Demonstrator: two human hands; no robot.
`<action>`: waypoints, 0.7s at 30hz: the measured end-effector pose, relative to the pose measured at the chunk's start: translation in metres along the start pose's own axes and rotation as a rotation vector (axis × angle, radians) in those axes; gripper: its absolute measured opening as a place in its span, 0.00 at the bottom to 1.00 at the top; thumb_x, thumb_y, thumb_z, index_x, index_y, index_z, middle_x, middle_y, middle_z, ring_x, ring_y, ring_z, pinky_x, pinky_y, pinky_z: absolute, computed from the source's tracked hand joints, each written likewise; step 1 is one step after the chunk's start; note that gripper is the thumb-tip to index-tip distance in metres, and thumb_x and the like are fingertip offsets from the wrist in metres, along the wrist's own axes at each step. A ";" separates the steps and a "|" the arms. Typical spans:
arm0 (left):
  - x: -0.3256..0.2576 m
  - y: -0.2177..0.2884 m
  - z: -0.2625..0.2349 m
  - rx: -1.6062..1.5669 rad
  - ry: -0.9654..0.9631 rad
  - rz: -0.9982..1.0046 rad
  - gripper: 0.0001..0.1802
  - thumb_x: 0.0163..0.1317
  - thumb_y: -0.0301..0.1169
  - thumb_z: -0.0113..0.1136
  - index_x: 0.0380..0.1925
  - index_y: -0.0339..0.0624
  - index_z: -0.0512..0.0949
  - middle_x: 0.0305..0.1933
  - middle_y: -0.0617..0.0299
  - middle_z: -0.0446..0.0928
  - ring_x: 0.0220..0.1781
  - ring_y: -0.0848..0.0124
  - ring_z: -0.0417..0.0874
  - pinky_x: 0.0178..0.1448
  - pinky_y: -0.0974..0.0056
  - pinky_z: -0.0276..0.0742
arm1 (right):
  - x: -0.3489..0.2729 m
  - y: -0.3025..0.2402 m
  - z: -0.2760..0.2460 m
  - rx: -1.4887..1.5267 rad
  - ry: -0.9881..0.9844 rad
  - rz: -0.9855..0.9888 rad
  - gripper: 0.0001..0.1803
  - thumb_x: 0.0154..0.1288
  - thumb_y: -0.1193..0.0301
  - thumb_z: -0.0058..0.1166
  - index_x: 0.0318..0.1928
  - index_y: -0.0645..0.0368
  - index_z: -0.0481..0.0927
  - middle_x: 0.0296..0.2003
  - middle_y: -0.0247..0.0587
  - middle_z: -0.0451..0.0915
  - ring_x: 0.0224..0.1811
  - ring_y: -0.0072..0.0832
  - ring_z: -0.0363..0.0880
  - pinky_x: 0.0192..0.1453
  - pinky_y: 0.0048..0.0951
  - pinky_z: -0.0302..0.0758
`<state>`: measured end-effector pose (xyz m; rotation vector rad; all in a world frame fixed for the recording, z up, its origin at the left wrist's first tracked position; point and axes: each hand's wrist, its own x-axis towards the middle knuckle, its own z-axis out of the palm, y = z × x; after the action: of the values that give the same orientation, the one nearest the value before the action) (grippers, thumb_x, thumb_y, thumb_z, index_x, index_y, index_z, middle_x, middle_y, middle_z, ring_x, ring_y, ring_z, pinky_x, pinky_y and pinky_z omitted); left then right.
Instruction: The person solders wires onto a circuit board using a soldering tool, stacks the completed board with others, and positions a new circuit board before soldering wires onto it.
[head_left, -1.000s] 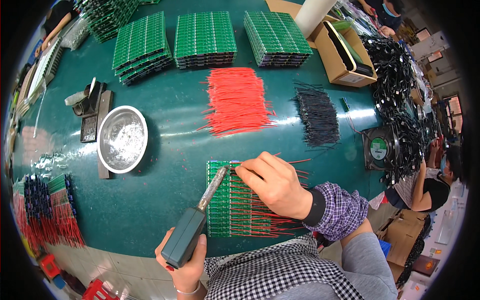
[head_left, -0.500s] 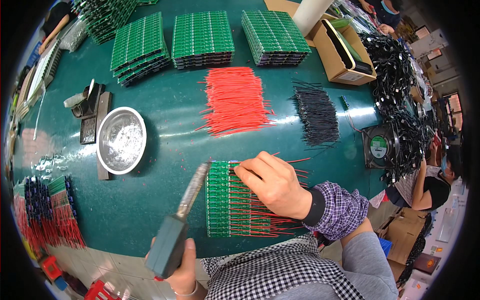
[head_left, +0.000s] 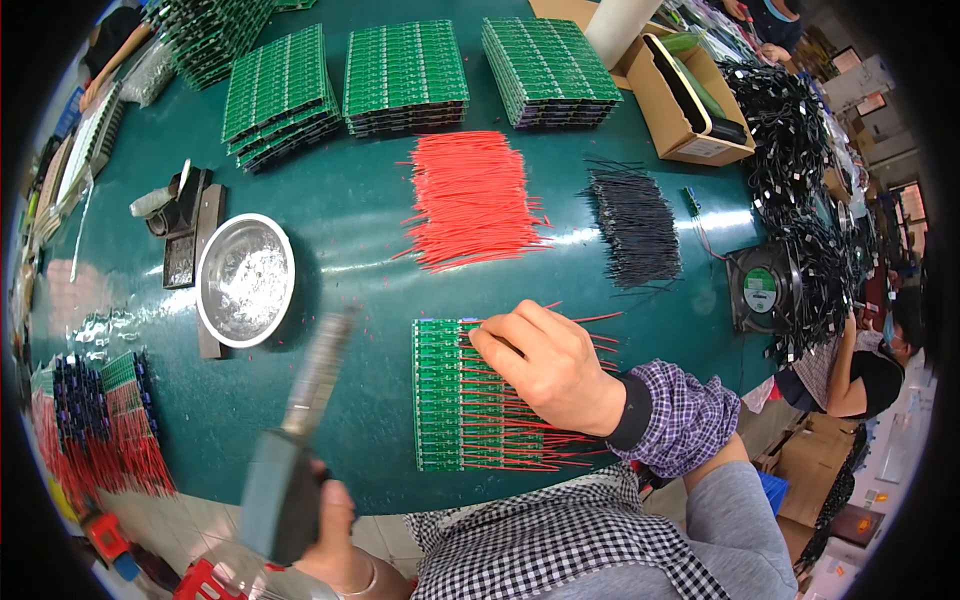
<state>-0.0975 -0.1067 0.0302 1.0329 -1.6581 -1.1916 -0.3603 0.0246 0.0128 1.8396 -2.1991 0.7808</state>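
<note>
My left hand is wrapped round the grey-green handle of a soldering gun, whose long metal barrel points up and away, blurred by motion, to the left of a green circuit board panel. Rows of small boards make up the panel, and red wires stick out from it to the right. Over its upper part, my right hand pinches a red wire near the top row. The fingers partly hide the wire's end. A white-rimmed metal bowl with shiny residue stands left of the barrel.
Behind the panel lie a pile of red wires and a bundle of black wires. Stacks of green panels line the back. Wired boards sit at left. A fan, a carton and black cables occupy the right.
My left hand has drawn the soldering gun leftward, so its tip has left the panel's upper left corner. My right hand stays nearly in place over the panel.
</note>
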 end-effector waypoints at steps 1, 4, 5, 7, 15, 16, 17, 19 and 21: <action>-0.006 -0.004 0.001 0.061 -0.082 0.029 0.22 0.55 0.16 0.68 0.53 0.26 0.81 0.46 0.49 0.85 0.21 0.77 0.75 0.24 0.73 0.68 | 0.001 0.001 0.002 -0.029 0.025 -0.019 0.14 0.50 0.76 0.60 0.39 0.66 0.83 0.33 0.39 0.76 0.35 0.31 0.76 0.37 0.29 0.78; -0.024 -0.008 0.012 0.093 -0.052 -0.091 0.21 0.53 0.16 0.71 0.49 0.27 0.82 0.38 0.53 0.86 0.24 0.75 0.80 0.26 0.73 0.72 | 0.002 0.000 0.003 -0.025 0.014 -0.018 0.14 0.50 0.76 0.60 0.39 0.67 0.83 0.32 0.39 0.76 0.36 0.31 0.76 0.37 0.29 0.78; -0.023 -0.003 0.013 0.094 -0.052 -0.092 0.21 0.53 0.16 0.71 0.49 0.27 0.82 0.38 0.53 0.86 0.24 0.75 0.80 0.26 0.73 0.72 | 0.001 0.001 0.003 -0.024 0.014 -0.018 0.14 0.50 0.76 0.60 0.39 0.67 0.83 0.32 0.39 0.76 0.36 0.31 0.76 0.37 0.29 0.78; -0.016 0.012 0.019 0.126 -0.174 -0.279 0.18 0.47 0.22 0.78 0.40 0.30 0.84 0.33 0.57 0.83 0.34 0.67 0.84 0.39 0.64 0.78 | 0.001 0.001 0.005 -0.012 0.020 -0.020 0.14 0.49 0.76 0.60 0.39 0.67 0.83 0.33 0.39 0.76 0.36 0.31 0.76 0.37 0.30 0.78; -0.006 0.016 0.030 0.120 -0.244 -0.152 0.13 0.47 0.21 0.73 0.35 0.30 0.85 0.29 0.55 0.81 0.26 0.66 0.80 0.32 0.64 0.74 | 0.002 0.001 0.005 -0.017 0.035 -0.023 0.14 0.49 0.76 0.60 0.39 0.67 0.83 0.32 0.39 0.76 0.36 0.31 0.77 0.37 0.29 0.78; -0.006 0.016 0.031 0.143 -0.260 -0.113 0.12 0.47 0.21 0.73 0.34 0.30 0.85 0.29 0.55 0.81 0.25 0.66 0.80 0.31 0.64 0.73 | 0.002 0.001 0.005 -0.020 0.037 -0.026 0.14 0.49 0.76 0.60 0.39 0.67 0.83 0.32 0.39 0.76 0.36 0.31 0.77 0.37 0.29 0.78; -0.005 0.016 0.031 0.166 -0.275 -0.075 0.12 0.47 0.21 0.73 0.33 0.30 0.84 0.29 0.55 0.81 0.24 0.66 0.80 0.30 0.65 0.73 | 0.002 0.001 0.005 -0.019 0.036 -0.026 0.14 0.49 0.76 0.60 0.39 0.67 0.83 0.32 0.39 0.76 0.36 0.31 0.77 0.37 0.29 0.78; -0.004 0.015 0.032 0.170 -0.285 -0.067 0.11 0.46 0.21 0.73 0.32 0.30 0.84 0.29 0.54 0.81 0.24 0.66 0.80 0.29 0.65 0.72 | 0.001 0.001 0.005 -0.032 0.023 -0.020 0.13 0.49 0.76 0.60 0.39 0.67 0.82 0.33 0.39 0.76 0.36 0.31 0.77 0.37 0.29 0.78; -0.003 0.016 0.033 0.173 -0.297 -0.060 0.11 0.46 0.21 0.72 0.32 0.29 0.84 0.29 0.54 0.81 0.24 0.66 0.80 0.29 0.65 0.72 | 0.002 0.000 0.004 -0.027 0.028 -0.017 0.13 0.49 0.76 0.60 0.39 0.67 0.82 0.33 0.39 0.76 0.36 0.31 0.77 0.37 0.29 0.78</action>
<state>-0.1301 -0.0910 0.0382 1.0562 -2.0019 -1.3076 -0.3600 0.0210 0.0099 1.8217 -2.1632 0.7641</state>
